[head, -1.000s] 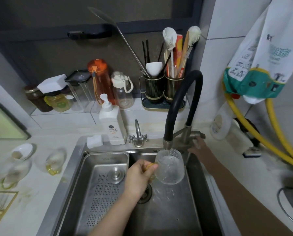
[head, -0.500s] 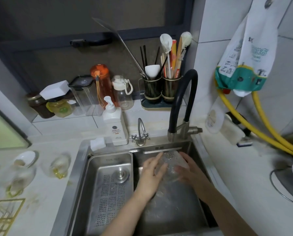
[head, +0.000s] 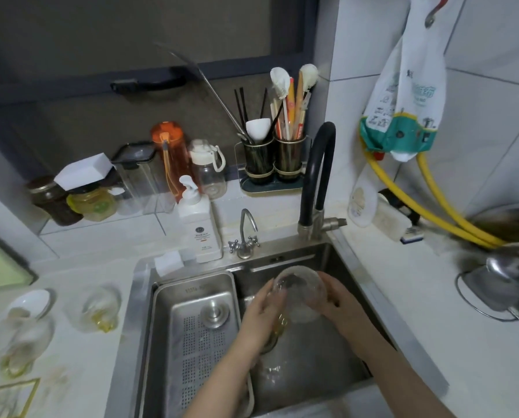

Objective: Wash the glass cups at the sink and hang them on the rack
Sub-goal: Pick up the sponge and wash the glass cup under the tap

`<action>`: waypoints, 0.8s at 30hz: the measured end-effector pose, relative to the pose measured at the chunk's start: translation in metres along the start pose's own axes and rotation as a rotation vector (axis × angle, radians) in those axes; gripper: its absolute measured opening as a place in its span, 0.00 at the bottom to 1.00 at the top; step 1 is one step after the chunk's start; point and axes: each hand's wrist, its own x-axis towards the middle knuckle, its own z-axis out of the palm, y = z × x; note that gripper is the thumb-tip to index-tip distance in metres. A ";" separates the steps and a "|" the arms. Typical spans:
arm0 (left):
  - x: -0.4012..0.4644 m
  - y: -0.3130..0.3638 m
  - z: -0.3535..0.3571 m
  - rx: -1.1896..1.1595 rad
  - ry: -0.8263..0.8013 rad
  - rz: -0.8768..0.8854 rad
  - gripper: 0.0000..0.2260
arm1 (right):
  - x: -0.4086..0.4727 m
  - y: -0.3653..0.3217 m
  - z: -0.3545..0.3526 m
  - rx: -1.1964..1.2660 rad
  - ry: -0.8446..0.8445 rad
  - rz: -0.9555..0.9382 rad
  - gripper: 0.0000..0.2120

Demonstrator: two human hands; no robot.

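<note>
- Far to the left of the left hand, a gold wire rack (head: 9,393) shows only its corner at the lower edge of the tabletop (head: 80,372).
- Above that corner, still well left of the hands, two glass cups lie on the tabletop: a blurred one (head: 26,345) nearest the rack and a second cup (head: 100,307) closer to the sink, both with yellowish handles.
- A perforated drain tray (head: 191,336) fills the left part of the sink (head: 140,327), just beside the left forearm.
- A white soap pump bottle (head: 199,224) stands behind the sink rim, up and left of the hands.
- The left hand (head: 262,315) wraps its fingers against the left side of the held glass cup (head: 300,292), by its amber handle.
- That cup is tilted inside the right basin, its mouth turned toward the camera, pressed between both hands.
- The black-necked faucet (head: 317,179) rises behind the hands, above the cup.
- The right hand (head: 342,303) cups the right side of the glass, fingers curled onto its wall.
- Well right of the right hand, yellow hoses (head: 427,206) run along the tiled wall.
</note>
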 end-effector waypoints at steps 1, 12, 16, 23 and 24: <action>-0.001 0.001 -0.002 -0.042 -0.006 -0.020 0.14 | -0.002 -0.004 0.005 0.036 0.010 -0.001 0.36; -0.016 0.001 -0.018 -0.025 -0.097 -0.046 0.07 | -0.014 0.001 0.034 -0.029 0.196 0.016 0.17; -0.025 0.005 -0.018 -0.061 -0.140 -0.003 0.10 | -0.024 -0.003 0.031 -0.055 0.174 -0.020 0.24; -0.041 0.020 -0.019 -0.160 0.029 -0.008 0.19 | -0.035 -0.025 0.033 -0.016 0.127 -0.118 0.26; -0.045 0.021 -0.019 -0.171 0.069 -0.006 0.21 | -0.038 -0.027 0.036 -0.032 0.103 -0.130 0.24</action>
